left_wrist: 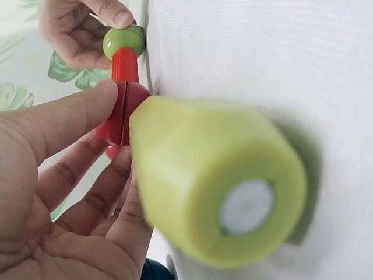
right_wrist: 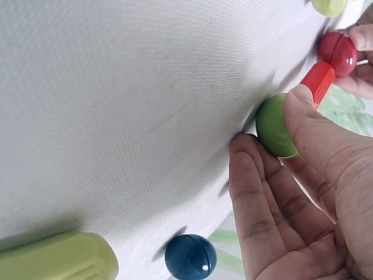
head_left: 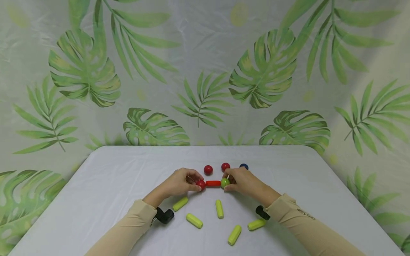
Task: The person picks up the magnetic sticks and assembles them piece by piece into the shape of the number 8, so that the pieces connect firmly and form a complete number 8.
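Observation:
My left hand (head_left: 179, 182) pinches a red ball (head_left: 201, 185) between thumb and fingers. On the other side, my right hand (head_left: 246, 181) pinches a green ball (head_left: 225, 183). A short red rod (head_left: 213, 183) lies between the two balls, its ends touching them, so the three form a straight line on the table. The left wrist view shows the thumb on the held red ball (left_wrist: 123, 114), with the red rod (left_wrist: 125, 65) beyond it. In the right wrist view, thumb and fingers are around the green ball (right_wrist: 274, 125).
Behind the hands stand two red balls (head_left: 208, 170) and a dark blue ball (head_left: 244, 166). Several yellow-green rods lie nearer, among them one rod (head_left: 219, 208) in the middle. A silvery disc shows in the end of a close rod (left_wrist: 215, 181). White cloth covers the table (head_left: 128, 160).

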A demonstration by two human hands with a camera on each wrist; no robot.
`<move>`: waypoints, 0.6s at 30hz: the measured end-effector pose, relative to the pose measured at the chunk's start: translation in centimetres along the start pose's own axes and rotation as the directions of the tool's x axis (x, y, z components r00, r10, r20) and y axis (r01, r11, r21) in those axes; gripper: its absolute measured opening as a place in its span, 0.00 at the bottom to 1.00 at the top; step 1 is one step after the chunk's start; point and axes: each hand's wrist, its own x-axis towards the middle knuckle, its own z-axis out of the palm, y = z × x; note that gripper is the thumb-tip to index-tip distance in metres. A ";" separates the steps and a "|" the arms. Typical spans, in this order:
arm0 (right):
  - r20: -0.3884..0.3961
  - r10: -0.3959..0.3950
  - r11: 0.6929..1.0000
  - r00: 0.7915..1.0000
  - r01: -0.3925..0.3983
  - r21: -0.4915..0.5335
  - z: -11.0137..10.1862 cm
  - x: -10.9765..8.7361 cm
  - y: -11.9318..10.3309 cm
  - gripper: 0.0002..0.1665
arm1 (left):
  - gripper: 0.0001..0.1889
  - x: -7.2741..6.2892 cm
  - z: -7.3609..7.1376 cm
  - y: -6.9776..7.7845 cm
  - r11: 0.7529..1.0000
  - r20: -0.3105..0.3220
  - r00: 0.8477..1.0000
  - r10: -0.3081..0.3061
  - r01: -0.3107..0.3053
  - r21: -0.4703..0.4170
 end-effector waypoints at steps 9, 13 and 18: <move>0.005 0.002 1.000 1.000 -0.002 -0.012 0.0 0.1 0.0 0.15 | 0.14 0.2 0.0 -0.2 1.000 -0.010 1.000 0.002 -0.002 0.007; 0.004 0.011 1.000 1.000 -0.011 -0.010 0.1 0.2 0.0 0.16 | 0.14 0.2 0.0 -0.2 1.000 -0.015 1.000 0.002 -0.002 0.012; 0.005 0.023 1.000 1.000 -0.023 -0.011 0.2 0.1 0.0 0.16 | 0.15 0.1 0.1 -0.1 1.000 -0.021 1.000 -0.017 0.017 0.002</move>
